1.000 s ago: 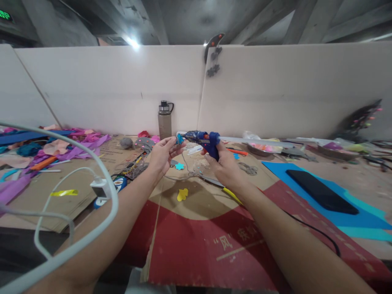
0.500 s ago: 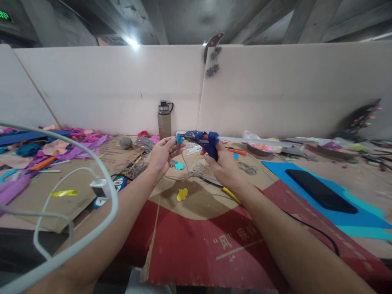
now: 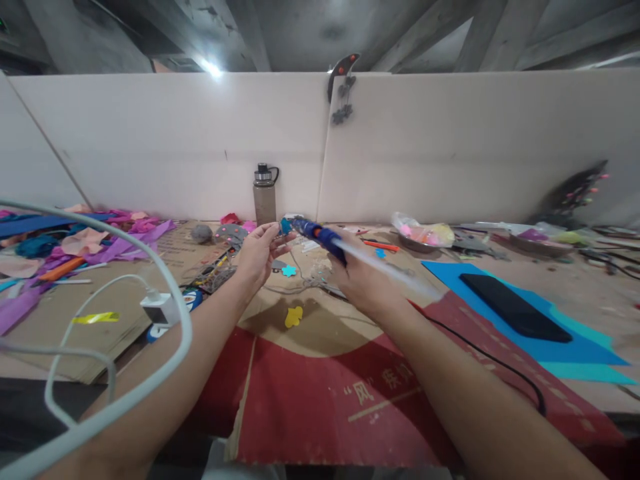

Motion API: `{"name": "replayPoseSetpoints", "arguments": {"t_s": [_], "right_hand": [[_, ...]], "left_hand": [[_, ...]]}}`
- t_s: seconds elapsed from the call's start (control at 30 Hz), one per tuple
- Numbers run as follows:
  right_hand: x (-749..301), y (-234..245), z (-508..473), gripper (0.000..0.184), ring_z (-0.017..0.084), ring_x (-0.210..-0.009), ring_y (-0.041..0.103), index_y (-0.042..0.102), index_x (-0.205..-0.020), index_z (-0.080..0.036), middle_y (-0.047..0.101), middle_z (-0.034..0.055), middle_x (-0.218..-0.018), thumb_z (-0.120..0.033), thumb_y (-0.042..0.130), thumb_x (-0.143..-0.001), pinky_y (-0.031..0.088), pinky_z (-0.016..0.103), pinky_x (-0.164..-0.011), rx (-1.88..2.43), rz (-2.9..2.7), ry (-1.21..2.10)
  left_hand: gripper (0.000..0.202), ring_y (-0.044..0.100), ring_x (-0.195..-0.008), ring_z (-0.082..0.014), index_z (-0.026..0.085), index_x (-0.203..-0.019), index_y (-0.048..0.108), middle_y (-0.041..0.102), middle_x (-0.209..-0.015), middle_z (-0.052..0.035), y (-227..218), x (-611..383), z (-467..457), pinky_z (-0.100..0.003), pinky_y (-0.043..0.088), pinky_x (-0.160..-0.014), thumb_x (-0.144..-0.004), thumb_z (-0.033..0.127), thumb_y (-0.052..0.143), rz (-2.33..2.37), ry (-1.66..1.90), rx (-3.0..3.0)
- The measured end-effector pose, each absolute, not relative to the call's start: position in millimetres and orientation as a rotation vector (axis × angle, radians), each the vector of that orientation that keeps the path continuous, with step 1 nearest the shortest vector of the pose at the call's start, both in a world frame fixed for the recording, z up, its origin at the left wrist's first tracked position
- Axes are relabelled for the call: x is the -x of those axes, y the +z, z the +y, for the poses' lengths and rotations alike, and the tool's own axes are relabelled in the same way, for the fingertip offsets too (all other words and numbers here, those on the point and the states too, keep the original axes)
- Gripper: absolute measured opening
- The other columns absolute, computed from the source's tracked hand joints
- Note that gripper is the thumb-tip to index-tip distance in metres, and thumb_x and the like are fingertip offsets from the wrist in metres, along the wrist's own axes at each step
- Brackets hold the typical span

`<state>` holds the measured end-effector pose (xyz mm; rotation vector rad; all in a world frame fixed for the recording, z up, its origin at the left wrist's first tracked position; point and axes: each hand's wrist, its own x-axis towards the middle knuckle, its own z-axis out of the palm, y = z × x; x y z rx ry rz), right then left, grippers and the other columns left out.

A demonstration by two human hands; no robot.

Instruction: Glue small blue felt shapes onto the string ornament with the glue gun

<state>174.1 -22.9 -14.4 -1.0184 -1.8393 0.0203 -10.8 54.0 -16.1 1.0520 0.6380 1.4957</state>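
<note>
In my left hand (image 3: pixel 261 252) a small blue felt cutout (image 3: pixel 286 225) is pinched between thumb and fingers. My right hand (image 3: pixel 361 270) is wrapped round the handle of a blue hot glue gun (image 3: pixel 320 235), with a long translucent glue stick (image 3: pixel 387 269) sticking out of its back. The gun's nozzle points left, right by the cutout; whether they touch I cannot tell. Below the hands, a turquoise flower cutout (image 3: pixel 289 271) and a yellow cutout (image 3: pixel 293 317) lie on the cardboard (image 3: pixel 280 340). Scissors beneath my right hand are mostly hidden.
A water bottle (image 3: pixel 265 195) stands against the white partition (image 3: pixel 175 147). At right, a black phone (image 3: pixel 515 307) lies on blue sheets (image 3: pixel 450 280). Colourful scraps (image 3: pixel 100 243) pile up at left. A pale cable (image 3: pixel 184 320) loops across the left foreground, near a white charger (image 3: pixel 159 309).
My right hand has turned the glue gun, so its back end and glue stick now slant down to the right. My left hand still pinches the blue cutout. The view has shifted slightly.
</note>
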Motion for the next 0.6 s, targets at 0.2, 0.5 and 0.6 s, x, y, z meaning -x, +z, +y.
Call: {"name": "replayPoseSetpoints", "arguments": {"t_s": [0.2,0.5,0.6], "right_hand": [[-181,-17,-10,0.028,0.013,-0.058,0.049,0.049,-0.1,-0.024,0.057,-0.0015,-0.074,-0.027,0.057,-0.074,0.043,0.027,-0.053,0.896,-1.394,0.878],[-214,-22,15,0.015,0.01,-0.05,0.047,0.045,-0.073,-0.021,0.047,-0.0043,-0.06,-0.017,0.057,-0.065,0.041,0.023,-0.049,1.409,-1.145,1.003],[-223,-33,24,0.011,0.011,-0.049,0.047,0.044,-0.067,-0.021,0.047,-0.003,-0.055,-0.015,0.053,-0.067,0.04,0.024,-0.05,1.698,-1.206,0.912]], "left_hand": [[0.017,0.065,-0.074,-0.0132,0.017,-0.081,0.063,0.069,-0.084,-0.003,-18,11,55,-0.019,0.048,-0.053,-0.07,0.028,0.069,0.764,1.511,-1.053],[0.016,0.048,-0.052,-0.0046,0.015,-0.074,0.065,0.057,-0.061,0.002,-21,10,59,-0.014,0.031,-0.042,-0.065,0.025,0.073,0.758,1.513,-1.061],[0.02,0.046,-0.049,-0.0042,0.014,-0.074,0.063,0.052,-0.056,0.0042,-21,8,57,-0.015,0.032,-0.042,-0.063,0.025,0.075,0.675,1.474,-1.06]]}}
